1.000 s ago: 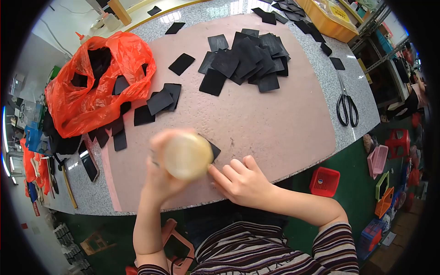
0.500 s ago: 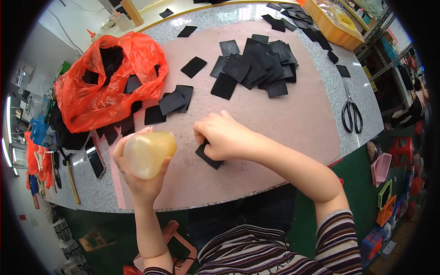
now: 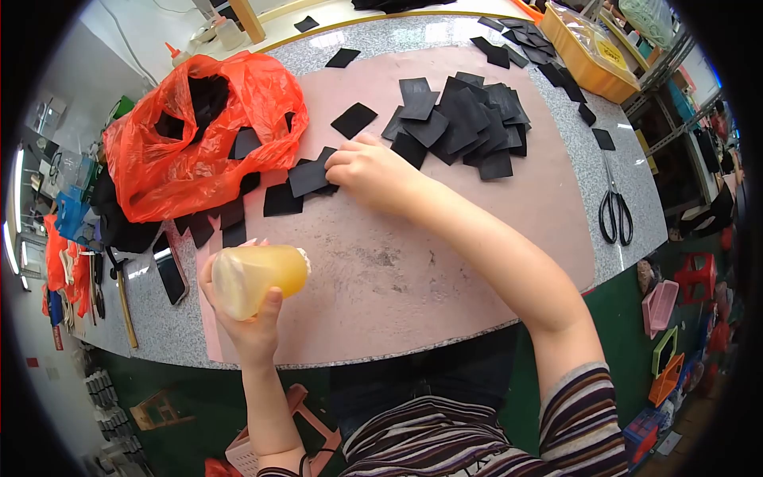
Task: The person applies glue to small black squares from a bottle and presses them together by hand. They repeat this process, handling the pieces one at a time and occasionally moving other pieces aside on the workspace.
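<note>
My left hand [image 3: 253, 322] is wrapped round a translucent bottle [image 3: 258, 280] of yellowish liquid, tilted on its side above the pink mat [image 3: 381, 318]. At a small group of black squares [image 3: 308, 178] near the mat's left side, my right hand [image 3: 369, 173] has its fingertips closed on the edge of one square. A single black square [image 3: 354, 120] lies just beyond that hand. The large heap of black squares [image 3: 465, 119] is to its right, with a few squares spread at its near-left edge.
A red plastic bag [image 3: 270, 87] with black material inside sits at the left, near a phone [image 3: 171, 270] and a hammer [image 3: 125, 306]. Black scissors [image 3: 615, 216] lie at the right. A yellow basket [image 3: 588, 67] stands at the back right.
My right hand has moved from the black square at the mat's near middle to the small group farther away. Another square now lies on the heap's left edge. The bottle is tipped more sideways.
</note>
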